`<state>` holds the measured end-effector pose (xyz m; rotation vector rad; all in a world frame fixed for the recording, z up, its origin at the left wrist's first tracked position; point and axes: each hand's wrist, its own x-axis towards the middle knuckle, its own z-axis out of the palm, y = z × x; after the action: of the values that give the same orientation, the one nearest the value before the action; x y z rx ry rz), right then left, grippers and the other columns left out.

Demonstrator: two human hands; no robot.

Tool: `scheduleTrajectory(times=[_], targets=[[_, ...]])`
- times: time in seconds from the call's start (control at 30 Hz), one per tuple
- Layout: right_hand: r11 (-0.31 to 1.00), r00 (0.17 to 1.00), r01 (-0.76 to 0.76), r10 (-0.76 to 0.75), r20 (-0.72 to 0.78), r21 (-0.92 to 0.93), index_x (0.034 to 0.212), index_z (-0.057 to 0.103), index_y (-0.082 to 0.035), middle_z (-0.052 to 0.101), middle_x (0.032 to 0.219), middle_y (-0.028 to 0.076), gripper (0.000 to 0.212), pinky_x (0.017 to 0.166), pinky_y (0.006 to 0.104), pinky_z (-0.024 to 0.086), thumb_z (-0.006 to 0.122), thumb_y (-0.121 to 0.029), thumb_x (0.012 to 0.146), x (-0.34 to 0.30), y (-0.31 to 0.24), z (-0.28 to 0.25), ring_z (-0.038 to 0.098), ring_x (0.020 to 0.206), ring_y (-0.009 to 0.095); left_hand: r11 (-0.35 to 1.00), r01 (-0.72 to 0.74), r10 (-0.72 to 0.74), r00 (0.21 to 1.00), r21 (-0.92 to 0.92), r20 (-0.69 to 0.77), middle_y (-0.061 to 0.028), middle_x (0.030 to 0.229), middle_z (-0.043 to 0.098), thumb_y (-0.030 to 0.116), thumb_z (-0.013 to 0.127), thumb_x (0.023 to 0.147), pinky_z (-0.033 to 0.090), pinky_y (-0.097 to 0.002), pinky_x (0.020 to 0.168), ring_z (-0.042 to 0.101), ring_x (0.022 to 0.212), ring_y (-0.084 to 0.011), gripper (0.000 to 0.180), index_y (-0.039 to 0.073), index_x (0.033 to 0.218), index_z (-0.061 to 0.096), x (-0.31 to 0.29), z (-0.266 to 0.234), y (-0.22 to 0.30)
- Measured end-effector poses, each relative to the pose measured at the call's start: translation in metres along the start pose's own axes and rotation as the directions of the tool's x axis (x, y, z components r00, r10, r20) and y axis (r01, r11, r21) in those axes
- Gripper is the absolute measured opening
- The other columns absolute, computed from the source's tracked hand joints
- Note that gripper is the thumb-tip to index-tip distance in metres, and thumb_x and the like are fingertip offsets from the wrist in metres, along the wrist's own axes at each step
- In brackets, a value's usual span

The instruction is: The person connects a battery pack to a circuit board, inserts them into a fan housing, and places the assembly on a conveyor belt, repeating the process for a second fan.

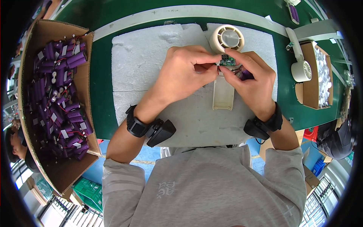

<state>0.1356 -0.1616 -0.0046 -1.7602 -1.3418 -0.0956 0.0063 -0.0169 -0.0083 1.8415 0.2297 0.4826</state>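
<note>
A small green circuit board (229, 61) with a black display is held up between my two hands, above the open cream shell (223, 96) of a handheld fan. My right hand (256, 73) is closed, gripping the board between thumb and fingers. At the board's left end my left hand (187, 67) pinches a small white wire plug (218, 63), close against the board. A purple battery cell (246, 74) with wires shows partly under my right palm. The fan's round head (227, 39) with its grille faces up just beyond my fingers.
A grey-white foam sheet (151, 43) covers the green bench (102, 83). At left stands a cardboard box (90, 68) full of purple battery cells. On the right lie another cream fan (301, 70) and a carton (304, 94) of small white pieces.
</note>
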Motion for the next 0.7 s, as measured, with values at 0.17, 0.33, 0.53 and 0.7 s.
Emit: scheduleTrajectory(times=[0.17, 0.33, 0.53, 0.7], targets=[[0.999, 0.999, -0.034, 0.034, 0.012, 0.003, 0.104, 0.073, -0.008, 0.069, 0.085, 0.005, 0.037, 0.052, 0.0209, 0.047, 0.08, -0.001, 0.068, 0.0, -0.002, 0.0, 0.059, 0.061, 0.008, 0.993, -0.028, 0.023, 0.999, 0.111, 0.046, -0.0098, 0.088, 0.069, -0.008, 0.069, 0.078, 0.057, -0.0241, 0.067, 0.07, 0.079, -0.015, 0.025, -0.002, 0.103, 0.07, 0.0, -0.002, 0.001], [1.0, 1.0, -0.022, 0.022, -0.014, 0.019, 0.102, 0.073, -0.007, 0.068, 0.083, 0.005, 0.035, 0.052, 0.0208, 0.046, 0.08, -0.002, 0.068, -0.004, -0.003, 0.001, 0.058, 0.06, 0.008, 0.987, -0.049, 0.042, 0.998, 0.156, 0.049, -0.009, 0.088, 0.069, -0.009, 0.067, 0.079, 0.057, -0.0239, 0.067, 0.07, 0.079, -0.0155, 0.025, -0.002, 0.102, 0.07, 0.0, -0.001, 0.003], [0.989, 0.985, -0.151, 0.15, 0.089, -0.001, 0.097, 0.069, -0.004, 0.067, 0.086, 0.005, 0.028, 0.051, 0.0208, 0.044, 0.078, -0.001, 0.071, 0.0, -0.015, -0.008, 0.057, 0.058, 0.008, 0.998, 0.022, -0.019, 0.999, -0.06, 0.039, -0.0085, 0.087, 0.068, -0.007, 0.068, 0.077, 0.056, -0.0253, 0.066, 0.068, 0.075, -0.0149, 0.023, 0.0, 0.099, 0.071, 0.001, 0.002, -0.003], [0.977, 0.956, -0.212, 0.208, 0.207, 0.002, 0.095, 0.066, -0.002, 0.066, 0.088, 0.005, 0.024, 0.051, 0.0215, 0.043, 0.076, -0.001, 0.073, -0.002, -0.016, -0.017, 0.057, 0.057, 0.009, 0.995, 0.071, -0.064, 0.994, -0.074, 0.093, -0.0082, 0.079, 0.068, -0.002, 0.07, 0.075, 0.055, -0.028, 0.066, 0.067, 0.071, -0.0161, 0.022, 0.002, 0.096, 0.071, 0.003, -0.004, -0.002]])
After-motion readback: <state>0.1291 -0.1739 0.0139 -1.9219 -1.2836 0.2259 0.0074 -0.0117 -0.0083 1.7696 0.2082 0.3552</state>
